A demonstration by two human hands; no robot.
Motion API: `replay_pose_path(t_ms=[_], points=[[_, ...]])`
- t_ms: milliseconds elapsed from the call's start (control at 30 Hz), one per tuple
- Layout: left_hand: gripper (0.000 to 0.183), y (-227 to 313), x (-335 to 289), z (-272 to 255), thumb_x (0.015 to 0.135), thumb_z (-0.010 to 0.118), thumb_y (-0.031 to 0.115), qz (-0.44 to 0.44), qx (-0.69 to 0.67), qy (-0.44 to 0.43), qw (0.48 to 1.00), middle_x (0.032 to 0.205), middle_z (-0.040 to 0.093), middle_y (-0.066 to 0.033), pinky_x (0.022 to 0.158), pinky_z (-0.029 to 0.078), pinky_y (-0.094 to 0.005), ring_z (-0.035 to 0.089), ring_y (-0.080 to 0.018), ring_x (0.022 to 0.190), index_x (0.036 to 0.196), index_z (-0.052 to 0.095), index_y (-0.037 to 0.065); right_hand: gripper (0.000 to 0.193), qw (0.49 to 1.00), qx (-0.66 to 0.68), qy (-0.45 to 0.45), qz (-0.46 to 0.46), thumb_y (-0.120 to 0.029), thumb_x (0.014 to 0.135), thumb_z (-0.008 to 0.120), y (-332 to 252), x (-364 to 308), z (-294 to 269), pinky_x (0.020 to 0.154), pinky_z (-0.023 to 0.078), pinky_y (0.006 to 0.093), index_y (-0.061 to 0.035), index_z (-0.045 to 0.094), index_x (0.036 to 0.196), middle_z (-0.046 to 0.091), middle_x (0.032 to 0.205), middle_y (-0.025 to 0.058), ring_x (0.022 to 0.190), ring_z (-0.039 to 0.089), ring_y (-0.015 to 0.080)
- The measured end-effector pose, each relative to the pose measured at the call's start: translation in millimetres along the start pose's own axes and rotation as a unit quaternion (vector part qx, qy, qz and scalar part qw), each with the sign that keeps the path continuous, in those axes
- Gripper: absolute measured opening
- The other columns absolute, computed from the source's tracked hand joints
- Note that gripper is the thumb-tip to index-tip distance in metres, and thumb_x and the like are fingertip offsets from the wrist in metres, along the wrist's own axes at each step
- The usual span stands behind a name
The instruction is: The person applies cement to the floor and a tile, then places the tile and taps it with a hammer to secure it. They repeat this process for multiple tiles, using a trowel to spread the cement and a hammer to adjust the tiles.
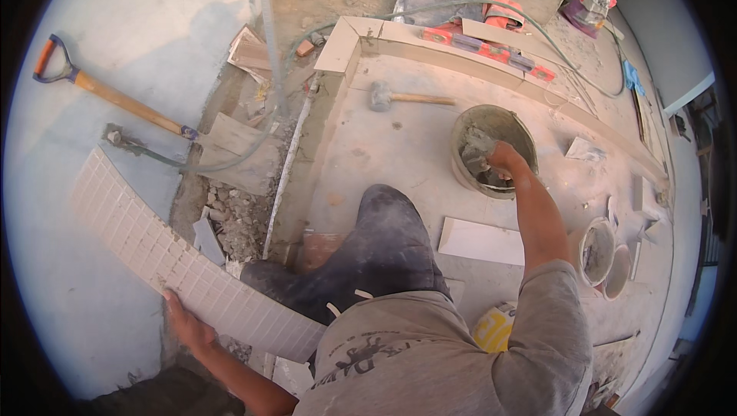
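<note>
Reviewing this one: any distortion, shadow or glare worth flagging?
Head view: black, rounded corners, and fisheye bending that likely explains the curved look of the long tile; head view: a soft shadow on the pale wall, up and right of the shovel; head view: the bucket is dimmer inside than the floor around it, no harsh glare.

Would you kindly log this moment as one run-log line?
Left hand: holding long gridded tile | Right hand: inside bucket, grip unclear | Floor nearby: mallet, white tile piece
</note>
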State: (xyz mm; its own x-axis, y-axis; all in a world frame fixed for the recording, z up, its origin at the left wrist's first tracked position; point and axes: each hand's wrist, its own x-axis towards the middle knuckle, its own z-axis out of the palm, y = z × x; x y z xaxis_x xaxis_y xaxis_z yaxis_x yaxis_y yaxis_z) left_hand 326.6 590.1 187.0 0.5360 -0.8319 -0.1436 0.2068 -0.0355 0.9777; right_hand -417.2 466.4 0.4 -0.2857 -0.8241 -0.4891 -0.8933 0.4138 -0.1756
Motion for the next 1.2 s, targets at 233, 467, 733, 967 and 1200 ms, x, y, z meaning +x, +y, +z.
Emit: replay_pose_path(t_ms=[233,467,733,967,1200], points=[[0.066,6.5,21.7,44.4,0.101,0.057,0.047,0.000,0.050,0.067,0.996,0.136,0.058,-0.0192,0.102,0.048,-0.0387,0.060,-0.0278,0.119,0.140,0.049,-0.005,0.034,0.980,0.074,0.175,-0.067,-0.025,0.087,0.062,29.7,-23.1,4.5,0.047,0.055,0.0393,0.0061,0.067,0.074,0.062,0.056,0.0149,0.046,0.064,0.0271],[0.061,-11.6,50.6,88.8,0.102,0.055,0.047,-0.056,0.018,-0.042,0.997,0.125,0.066,-0.0177,0.097,0.053,-0.0393,0.065,-0.0267,0.111,0.132,0.056,-0.006,0.033,0.933,0.242,0.226,-0.142,-0.027,0.089,0.063,20.1,-99.3,-43.4,0.046,0.043,0.0309,0.0041,0.066,0.080,0.056,0.057,0.0053,0.047,0.054,0.0149],[0.059,-33.0,36.7,145.6,0.102,0.055,0.044,-0.065,-0.027,-0.108,0.992,0.127,0.065,-0.0186,0.096,0.052,-0.0393,0.065,-0.0262,0.111,0.132,0.056,-0.007,0.029,0.847,0.364,0.150,-0.358,-0.006,0.086,0.065,-186.1,-167.3,-68.9,0.075,0.049,0.0324,-0.0025,0.058,0.114,0.060,0.099,0.0098,0.088,0.060,0.0201],[0.060,-18.2,18.2,143.0,0.102,0.056,0.045,-0.099,-0.004,-0.113,0.989,0.125,0.065,-0.0190,0.093,0.054,-0.0417,0.065,-0.0270,0.109,0.132,0.056,-0.006,0.036,0.745,0.121,0.311,-0.577,-0.004,0.085,0.073,-332.4,-175.6,-49.7,0.071,0.051,0.0403,0.0011,0.062,0.118,0.053,0.102,0.0193,0.085,0.060,0.0347],[0.061,-21.4,16.6,120.9,0.101,0.055,0.051,-0.081,-0.063,-0.162,0.981,0.119,0.067,-0.0183,0.090,0.055,-0.0415,0.067,-0.0263,0.104,0.126,0.060,-0.005,0.041,0.682,0.022,0.401,-0.611,-0.011,0.088,0.070,-362.9,-127.7,-30.8,0.069,0.053,0.0451,-0.0088,0.062,0.128,0.055,0.105,0.0162,0.089,0.062,0.0339]])
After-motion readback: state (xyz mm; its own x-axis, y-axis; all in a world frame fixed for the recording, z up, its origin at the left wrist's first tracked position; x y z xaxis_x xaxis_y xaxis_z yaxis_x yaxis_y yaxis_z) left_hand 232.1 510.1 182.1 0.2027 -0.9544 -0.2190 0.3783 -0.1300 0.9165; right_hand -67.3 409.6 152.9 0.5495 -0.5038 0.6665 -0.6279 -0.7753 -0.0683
